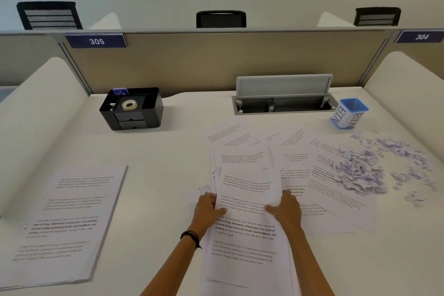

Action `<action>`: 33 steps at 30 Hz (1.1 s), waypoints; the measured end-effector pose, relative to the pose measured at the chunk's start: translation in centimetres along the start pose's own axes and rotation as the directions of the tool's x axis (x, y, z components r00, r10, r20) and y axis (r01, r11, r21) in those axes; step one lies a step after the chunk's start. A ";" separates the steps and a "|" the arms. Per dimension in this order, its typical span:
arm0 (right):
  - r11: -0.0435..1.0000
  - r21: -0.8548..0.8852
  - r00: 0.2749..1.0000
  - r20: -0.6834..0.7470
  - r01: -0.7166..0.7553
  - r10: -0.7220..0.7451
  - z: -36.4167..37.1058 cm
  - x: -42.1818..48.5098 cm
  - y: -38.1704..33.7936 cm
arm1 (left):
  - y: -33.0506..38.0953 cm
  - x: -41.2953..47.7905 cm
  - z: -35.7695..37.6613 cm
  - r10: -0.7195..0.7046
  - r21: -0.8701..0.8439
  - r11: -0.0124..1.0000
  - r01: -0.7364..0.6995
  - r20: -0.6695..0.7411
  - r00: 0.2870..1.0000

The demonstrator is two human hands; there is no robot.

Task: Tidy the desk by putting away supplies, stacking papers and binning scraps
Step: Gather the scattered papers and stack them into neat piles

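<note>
A bundle of printed sheets (247, 243) lies in front of me on the white desk (168, 151). My left hand (207, 209) grips its left edge and my right hand (287, 209) grips its right edge. More printed sheets (295, 158) are spread loosely behind and to the right. Torn paper scraps (367, 168) lie heaped on those sheets at the right. A small blue-rimmed cup marked BIN (349, 113) stands at the back right. A neat stack of papers (69, 221) rests at the left. A black organizer (132, 108) with a tape roll (129, 104) stands at the back left.
An open grey cable hatch (283, 94) sits in the desk at the back. A beige partition (216, 60) closes off the far side, with white curved dividers (40, 113) at both sides. Black chairs (221, 19) stand beyond it.
</note>
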State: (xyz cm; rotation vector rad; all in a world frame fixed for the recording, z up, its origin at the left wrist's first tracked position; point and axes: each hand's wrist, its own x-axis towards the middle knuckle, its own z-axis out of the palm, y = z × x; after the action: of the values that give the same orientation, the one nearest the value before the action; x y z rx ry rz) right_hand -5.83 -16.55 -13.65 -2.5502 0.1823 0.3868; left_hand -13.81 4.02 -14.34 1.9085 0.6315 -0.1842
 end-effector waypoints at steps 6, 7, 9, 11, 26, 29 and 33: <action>0.970 0.243 1.000 -0.011 0.001 0.002 -0.4 0.6 1.0 | 0.1 -0.8 0.1 0.048 -0.048 0.998 -0.046 0.052 0.997; 0.964 0.265 1.000 -0.014 0.007 -0.004 -0.4 0.8 1.1 | 0.1 -0.9 0.1 0.059 -0.032 0.998 -0.057 0.056 0.997; 0.947 0.320 1.000 -0.019 0.009 -0.003 -0.7 1.0 1.1 | 0.1 -1.0 0.0 0.074 -0.032 0.997 -0.072 0.063 0.995; 0.927 0.374 1.000 -0.019 -0.004 0.012 -0.9 1.2 1.0 | -0.1 -1.1 -0.3 0.098 -0.038 0.995 -0.096 0.057 0.994; 0.876 0.475 0.996 -0.043 0.087 -0.076 -0.6 2.2 -0.2 | -0.5 0.0 -4.1 0.182 -0.140 0.975 -0.175 0.042 0.982; 0.783 0.619 0.998 -0.014 0.053 -0.056 -1.5 2.2 -2.0 | -0.5 0.1 -4.5 0.184 -0.116 0.978 -0.172 0.103 0.978; 0.701 0.713 0.988 0.119 -0.015 -0.099 -2.2 2.4 -2.9 | 0.1 -0.3 -4.4 0.213 -0.155 0.968 -0.197 0.099 0.972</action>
State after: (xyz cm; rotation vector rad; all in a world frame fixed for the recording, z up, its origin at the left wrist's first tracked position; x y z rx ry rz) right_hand -2.45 -15.43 -11.15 -1.7355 0.1739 0.3906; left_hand -14.65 7.80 -12.27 1.7952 0.3566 -0.1117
